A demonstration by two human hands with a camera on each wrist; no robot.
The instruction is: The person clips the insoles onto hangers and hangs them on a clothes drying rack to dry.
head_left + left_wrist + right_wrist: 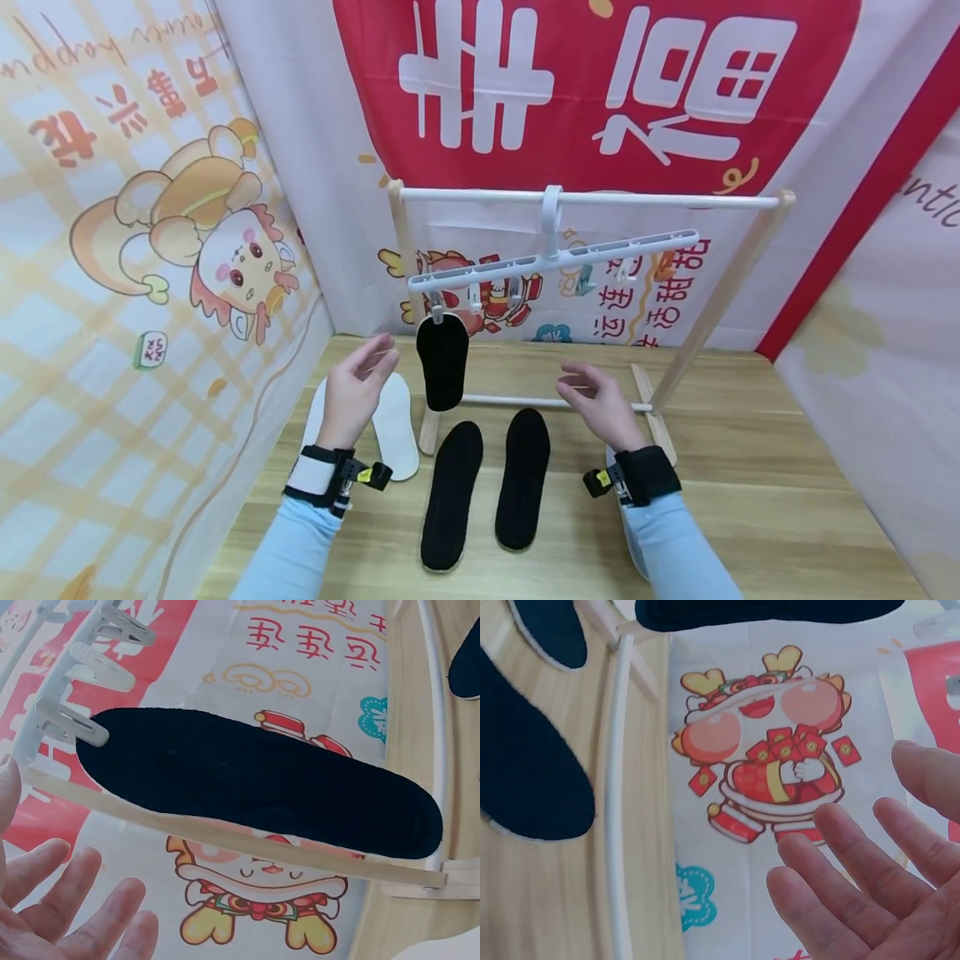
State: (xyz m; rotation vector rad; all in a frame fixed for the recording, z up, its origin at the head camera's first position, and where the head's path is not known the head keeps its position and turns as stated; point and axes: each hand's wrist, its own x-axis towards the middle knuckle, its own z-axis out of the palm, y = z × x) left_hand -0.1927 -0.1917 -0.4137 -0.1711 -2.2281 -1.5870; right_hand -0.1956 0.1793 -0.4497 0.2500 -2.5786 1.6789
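Observation:
A black insole [442, 362] hangs from a clip [71, 724] at the lower, left end of a tilted white clip hanger [555, 260]. My left hand [356, 387] is held just left of that insole, its fingers loosely bent and holding nothing. To the right, my right hand [600, 404] is in the air, empty, fingers relaxed. In the right wrist view its fingers [840, 874] are spread over the backdrop. Two more black insoles, one on the left [452, 496] and one on the right [522, 479], lie on the table between my forearms.
The hanger hooks over the white top bar [480, 197] of a wooden-legged rack [693, 325]. A white insole [396, 425] lies beside my left hand, with another pale one partly behind that hand. Something pale shows under my right forearm. Printed cloth [172, 250] encloses the wooden table [772, 500].

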